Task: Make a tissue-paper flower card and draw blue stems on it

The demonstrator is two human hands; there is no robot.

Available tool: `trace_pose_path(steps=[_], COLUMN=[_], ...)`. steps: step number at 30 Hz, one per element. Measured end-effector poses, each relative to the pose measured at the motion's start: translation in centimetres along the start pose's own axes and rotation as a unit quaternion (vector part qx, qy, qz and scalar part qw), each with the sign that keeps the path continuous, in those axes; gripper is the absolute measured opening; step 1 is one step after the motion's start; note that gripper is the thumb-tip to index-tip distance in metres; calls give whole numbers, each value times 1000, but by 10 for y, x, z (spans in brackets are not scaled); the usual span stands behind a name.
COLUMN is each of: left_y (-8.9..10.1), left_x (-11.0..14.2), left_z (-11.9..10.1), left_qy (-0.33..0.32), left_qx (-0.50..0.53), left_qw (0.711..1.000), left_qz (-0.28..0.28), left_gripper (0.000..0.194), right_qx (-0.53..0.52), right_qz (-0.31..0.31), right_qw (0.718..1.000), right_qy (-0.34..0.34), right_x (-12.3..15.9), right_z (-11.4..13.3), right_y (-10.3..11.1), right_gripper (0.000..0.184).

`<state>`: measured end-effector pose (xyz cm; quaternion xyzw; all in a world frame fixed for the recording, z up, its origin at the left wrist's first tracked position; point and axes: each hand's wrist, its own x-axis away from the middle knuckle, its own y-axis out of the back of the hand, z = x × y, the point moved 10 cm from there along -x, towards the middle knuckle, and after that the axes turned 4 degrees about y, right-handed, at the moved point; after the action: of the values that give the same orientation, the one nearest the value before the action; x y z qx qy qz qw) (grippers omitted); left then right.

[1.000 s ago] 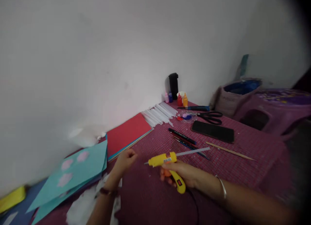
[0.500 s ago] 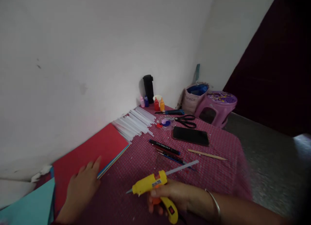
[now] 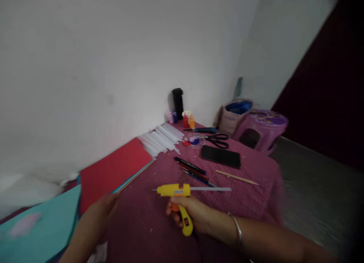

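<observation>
Head: right hand (image 3: 178, 209) grips glue gun (image 3: 172, 190) over open cloth (image 3: 139, 221); left hand (image 3: 98, 217), grasp unclear, near red paper's edge (image 3: 133, 175).

- Bare room lies in the tabletop's (image 3: 136, 217) near middle, between the left hand (image 3: 95, 225) and glue gun (image 3: 173, 190).
- Pens (image 3: 190, 166) block the way behind the glue gun.
- The right edge has a bare strip beyond the phone (image 3: 220, 156).
- Little bottles (image 3: 185, 121) crowd the far corner.

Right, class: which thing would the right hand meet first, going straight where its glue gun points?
Probably the red paper, close to the left hand; how high the glue gun is held is unclear.
</observation>
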<state>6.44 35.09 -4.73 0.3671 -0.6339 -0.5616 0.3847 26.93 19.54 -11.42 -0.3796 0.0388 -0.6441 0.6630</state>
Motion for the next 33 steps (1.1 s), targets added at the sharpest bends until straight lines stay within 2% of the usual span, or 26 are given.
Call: trace_pose_path(steps=[2, 5, 8, 10, 14, 19, 24, 27, 33], left_y=[22, 38, 33, 26, 13, 6, 5, 11, 18], left_x=[-12, -43, -74, -90, -110, -116, -109, -104, -100], left_z=[-8, -19, -38, -44, -35, -20, -18, -24, -50], left_qy=[14, 10, -37, -55, -65, -87, -117, -125, -134], left_qx=[-23, -48, -52, -51, -49, -51, -52, -57, -82], left_qw=[1000, 999, 998, 997, 997, 995, 991, 990, 987], left_qz=[-8, -17, -14, -10, 6, 22, 46, 33, -28], left_gripper=[33, 29, 32, 43, 65, 57, 73, 69, 54], right_qx=[25, 65, 110, 125, 129, 139, 100, 95, 83], right_qz=[-44, -27, -8, -2, 50, 114, 95, 89, 95], right_qw=[999, 997, 994, 992, 990, 984, 990, 991, 992], right_qy=[1, -15, -22, -17, -26, -2, -24, -14, -29], right_x=[6, 6, -3, -13, -29, -32, -21, -16, -14], right_z=[6, 12, 12, 7, -11, -11, -6, -1, 3], right_y=[5, 1, 3, 8, 17, 14, 12, 11, 8], right_gripper=[20, 10, 13, 20, 42, 47, 43, 41, 39])
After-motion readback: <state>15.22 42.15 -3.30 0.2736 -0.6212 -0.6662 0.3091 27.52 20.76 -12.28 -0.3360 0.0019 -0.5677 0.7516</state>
